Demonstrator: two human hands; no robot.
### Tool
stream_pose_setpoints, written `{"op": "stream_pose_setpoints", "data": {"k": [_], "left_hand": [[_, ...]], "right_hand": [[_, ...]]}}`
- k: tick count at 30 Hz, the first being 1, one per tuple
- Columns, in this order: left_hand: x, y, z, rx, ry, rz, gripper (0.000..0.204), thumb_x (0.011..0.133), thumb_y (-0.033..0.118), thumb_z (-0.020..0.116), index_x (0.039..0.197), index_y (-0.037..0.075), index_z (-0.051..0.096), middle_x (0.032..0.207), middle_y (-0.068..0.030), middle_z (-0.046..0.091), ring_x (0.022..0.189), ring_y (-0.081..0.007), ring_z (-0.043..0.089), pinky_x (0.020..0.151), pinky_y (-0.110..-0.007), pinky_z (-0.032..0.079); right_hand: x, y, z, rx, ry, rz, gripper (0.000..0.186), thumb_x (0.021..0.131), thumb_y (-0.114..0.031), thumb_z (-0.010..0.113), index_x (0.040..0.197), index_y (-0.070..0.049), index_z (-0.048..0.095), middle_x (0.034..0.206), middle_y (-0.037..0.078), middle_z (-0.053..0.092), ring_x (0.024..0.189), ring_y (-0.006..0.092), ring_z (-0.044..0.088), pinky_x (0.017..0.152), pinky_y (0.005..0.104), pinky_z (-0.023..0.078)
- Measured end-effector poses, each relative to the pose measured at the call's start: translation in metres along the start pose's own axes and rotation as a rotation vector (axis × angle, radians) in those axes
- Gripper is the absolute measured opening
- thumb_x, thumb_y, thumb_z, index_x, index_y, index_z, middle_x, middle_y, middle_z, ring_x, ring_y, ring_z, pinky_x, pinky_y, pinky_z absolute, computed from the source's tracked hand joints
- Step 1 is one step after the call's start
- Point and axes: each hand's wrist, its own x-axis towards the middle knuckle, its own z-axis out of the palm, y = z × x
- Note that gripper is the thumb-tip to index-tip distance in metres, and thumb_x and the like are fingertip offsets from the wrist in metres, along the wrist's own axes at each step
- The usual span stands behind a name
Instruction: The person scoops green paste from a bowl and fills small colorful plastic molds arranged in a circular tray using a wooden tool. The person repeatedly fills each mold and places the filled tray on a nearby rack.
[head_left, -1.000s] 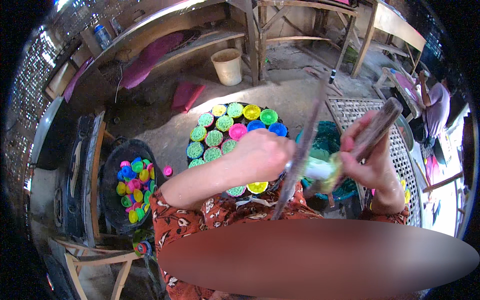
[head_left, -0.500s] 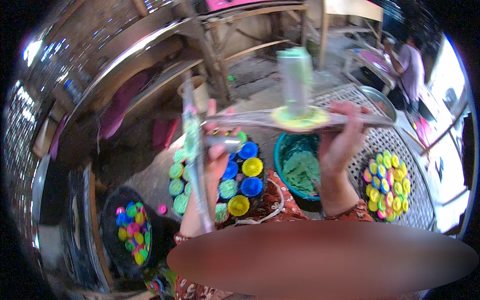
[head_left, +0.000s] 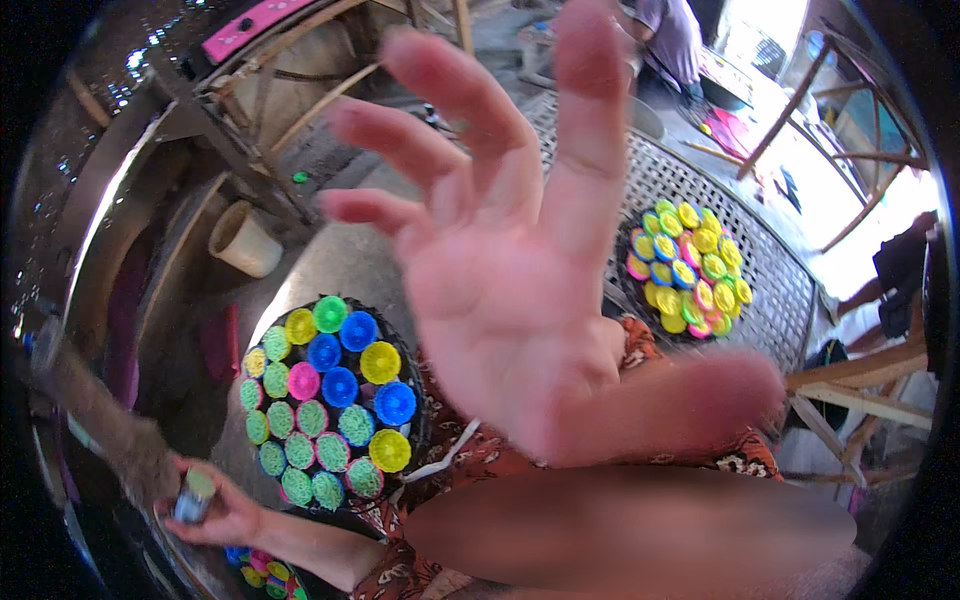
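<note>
My right hand [head_left: 500, 280] is raised close in front of me, palm showing and fingers spread, with nothing in it. At the lower left my left hand [head_left: 225, 512] has its fingers wrapped round a small metal cylinder [head_left: 190, 508] with a yellowish-green end. A rough wooden bar [head_left: 110, 420] runs up to that hand; whether it is joined to the cylinder I cannot tell. Between the hands lies a dark round tray [head_left: 418, 360] of small plastic cups. Several hold green stringy dough [head_left: 332, 452]; the blue cups [head_left: 396, 403] and yellow cups [head_left: 380, 362] look unfilled.
On a white perforated table [head_left: 780, 270] at the right sits another round cluster of colourful cups [head_left: 690, 270]. More cups [head_left: 265, 572] show at the lower left. A beige bucket [head_left: 245, 242] stands on the floor. A person in a purple top [head_left: 668, 40] is at the far right.
My left hand has swung down to the lower left with the cylinder. My right hand has let go of the wooden bar with the plunger and come up open. The view has shifted.
</note>
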Motion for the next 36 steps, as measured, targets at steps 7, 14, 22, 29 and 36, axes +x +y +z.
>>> {"op": "stream_pose_setpoints", "data": {"k": [7,14,22,29,36], "left_hand": [[-0.011,0.039,-0.002,0.081,0.206,0.055,0.048,0.076,0.030,0.066,0.117,0.010,0.052,0.126,-0.0139,0.044,0.113,-0.0262,0.046,0.090,-0.041,0.045],[-0.014,0.042,0.001,0.144,0.184,0.170,0.042,0.076,0.035,0.068,0.110,0.013,0.059,0.115,-0.0017,0.060,0.100,-0.0149,0.058,0.080,-0.035,0.053],[-0.011,0.049,-0.022,0.180,0.154,0.194,0.050,0.075,0.033,0.068,0.118,0.011,0.054,0.118,-0.0060,0.057,0.106,-0.0204,0.055,0.084,-0.039,0.051],[-0.012,0.083,-0.041,-0.004,0.461,0.285,0.065,0.070,0.019,0.075,0.124,-0.003,0.044,0.115,-0.0166,0.056,0.112,-0.0323,0.052,0.092,-0.048,0.045],[-0.011,0.086,-0.038,0.061,0.325,0.320,0.054,0.070,0.020,0.069,0.118,0.006,0.049,0.137,-0.0224,0.033,0.126,-0.0364,0.034,0.099,-0.045,0.039]], "right_hand": [[0.003,0.012,0.024,-0.031,-0.208,-0.083,0.096,0.080,-0.053,0.054,0.140,0.002,0.004,0.137,0.017,0.021,0.121,0.0262,0.029,0.097,0.0366,0.027],[-0.010,0.009,0.041,-0.093,-0.319,-0.060,0.104,0.078,-0.057,0.053,0.138,0.009,0.000,0.136,0.020,0.017,0.122,0.0299,0.026,0.101,0.0376,0.021],[-0.042,0.035,0.004,-0.255,-0.440,-0.059,0.095,0.073,-0.040,0.063,0.139,0.003,0.009,0.132,0.019,0.026,0.120,0.0306,0.031,0.097,0.0417,0.029],[-0.093,0.050,-0.099,0.857,0.188,1.008,0.058,0.086,-0.034,0.042,0.140,-0.018,0.026,0.136,0.017,0.037,0.124,0.0342,0.037,0.102,0.0501,0.027],[-0.177,0.058,-0.132,0.374,0.134,1.155,0.059,0.084,-0.039,0.052,0.135,-0.017,0.034,0.128,0.016,0.042,0.122,0.0350,0.037,0.100,0.0484,0.030]]}}
